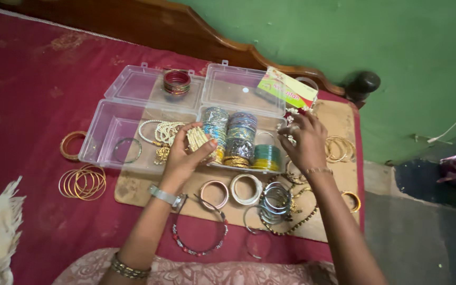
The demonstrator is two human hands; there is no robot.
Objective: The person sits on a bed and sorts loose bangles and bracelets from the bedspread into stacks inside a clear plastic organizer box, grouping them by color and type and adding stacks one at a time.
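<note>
Pearl bangles (196, 138), cream-white and bunched, sit in the left hand (186, 155), whose grip is clenched around them over the near edge of the clear plastic box (109, 126). That box lies open on the bed (32, 89): its left compartment has one thin ring (126, 150) and a pearl necklace (157, 131), its right compartment upright stacks of blue, silver, gold and green bangles (241, 140). A red bangle stack (177, 82) rests on the open lid. The right hand (306, 140) hovers at the box's right end, fingers spread and released, holding nothing. Loose gold bangles (83, 182) lie beside the box.
</note>
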